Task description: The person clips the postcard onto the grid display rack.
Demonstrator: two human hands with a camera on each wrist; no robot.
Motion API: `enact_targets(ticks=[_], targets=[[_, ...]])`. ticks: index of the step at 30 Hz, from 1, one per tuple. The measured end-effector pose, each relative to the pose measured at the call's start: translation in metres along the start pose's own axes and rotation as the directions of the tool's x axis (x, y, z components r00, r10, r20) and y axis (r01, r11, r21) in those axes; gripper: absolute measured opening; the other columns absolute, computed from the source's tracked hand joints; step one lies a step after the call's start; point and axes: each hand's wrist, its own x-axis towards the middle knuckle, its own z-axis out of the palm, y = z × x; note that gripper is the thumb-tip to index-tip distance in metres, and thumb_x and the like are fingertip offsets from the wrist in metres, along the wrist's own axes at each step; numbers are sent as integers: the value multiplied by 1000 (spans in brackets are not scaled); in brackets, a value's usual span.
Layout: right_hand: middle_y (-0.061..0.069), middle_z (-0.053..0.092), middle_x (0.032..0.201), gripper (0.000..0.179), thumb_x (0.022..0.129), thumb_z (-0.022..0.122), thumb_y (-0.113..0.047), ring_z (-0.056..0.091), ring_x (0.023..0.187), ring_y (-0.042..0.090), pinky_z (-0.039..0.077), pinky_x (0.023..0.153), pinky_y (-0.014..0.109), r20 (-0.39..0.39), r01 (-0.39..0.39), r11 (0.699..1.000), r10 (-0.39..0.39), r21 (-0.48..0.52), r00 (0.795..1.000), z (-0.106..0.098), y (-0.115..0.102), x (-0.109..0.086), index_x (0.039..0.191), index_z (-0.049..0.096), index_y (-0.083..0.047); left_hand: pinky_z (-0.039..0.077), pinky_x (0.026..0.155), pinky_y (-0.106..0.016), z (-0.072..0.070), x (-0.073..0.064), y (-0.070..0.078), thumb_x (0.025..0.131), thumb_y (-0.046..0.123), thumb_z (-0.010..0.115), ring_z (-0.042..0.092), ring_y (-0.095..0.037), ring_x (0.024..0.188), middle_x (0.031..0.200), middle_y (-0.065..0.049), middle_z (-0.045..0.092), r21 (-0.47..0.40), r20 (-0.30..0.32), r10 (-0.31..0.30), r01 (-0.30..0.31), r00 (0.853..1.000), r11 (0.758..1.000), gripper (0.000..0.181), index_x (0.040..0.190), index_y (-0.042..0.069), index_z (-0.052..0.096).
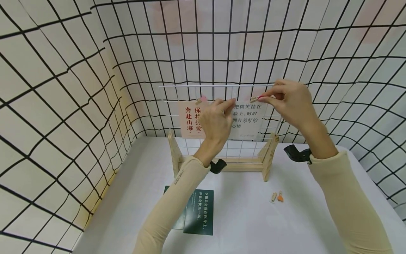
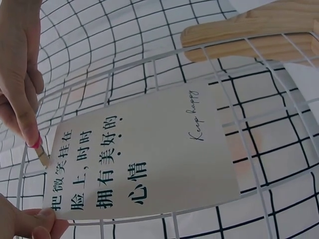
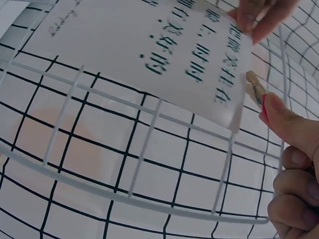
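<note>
Clipped below top edge of rack (image 1: 269,157): pink card (image 1: 190,123). Pinching seemingly unclipped white card (image 1: 247,121) in left hand (image 1: 216,120), clip (image 3: 256,88) in right hand (image 1: 290,102). Unhung on tabletop (image 1: 241,211): green cards (image 1: 198,212), spare clips (image 1: 274,197).

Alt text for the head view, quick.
The left hand pinches a white card by an upper corner at a wire rack; the right hand holds a clothespin at its top edge. A pink card hangs alongside; green cards and two small clips lie on the table.
</note>
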Motion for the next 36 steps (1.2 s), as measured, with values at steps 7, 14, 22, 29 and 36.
enact_targets(ticks=[7, 14, 22, 29, 36], targets=[[6, 46, 69, 15, 84, 86, -14, 37, 66, 13, 24, 60, 19, 0, -20, 999, 20, 34, 1000, -2, 3, 0, 94, 83, -3, 18, 49, -13, 1, 1, 0, 89, 18, 81, 51, -10, 48, 77, 2, 78, -3, -15, -1, 1, 1000, 1000, 6, 94, 19, 85], [7, 47, 69, 15, 86, 84, -15, 38, 66, 15, 25, 59, 20, 24, -19, 1000, 18, 18, 1000, 3, 3, 1, 95, 83, -2, 16, 49, -12, 4, 0, 1, 88, 18, 82, 46, -8, 46, 75, 2, 77, 7, -16, 19, -19, 1000, 1000, 5, 93, 18, 85], [7, 47, 69, 15, 88, 83, -15, 39, 66, 17, 25, 61, 24, 46, -4, 999, 6, -38, 999, 3, -2, 4, 95, 83, -2, 18, 50, -14, 6, 0, 2, 88, 14, 82, 52, -9, 47, 74, 3, 76, 43, -35, 40, -38, 999, 998, 7, 91, 18, 85], [8, 47, 69, 15, 89, 82, -13, 40, 66, 19, 25, 62, 26, 57, -25, 998, 28, -49, 998, 5, -4, 5, 97, 82, -1, 19, 51, -15, 6, 0, 3, 88, 14, 82, 51, -10, 47, 74, 3, 76, 79, -38, 37, -34, 999, 996, 7, 90, 19, 85], [9, 50, 70, 14, 88, 83, -14, 41, 67, 20, 25, 65, 27, 52, -20, 999, 23, -49, 998, 5, -5, 5, 95, 83, -2, 21, 55, -17, 4, 1, 5, 88, 16, 81, 58, -11, 51, 78, 3, 78, 96, -6, 22, -21, 1000, 995, 8, 93, 21, 85]])
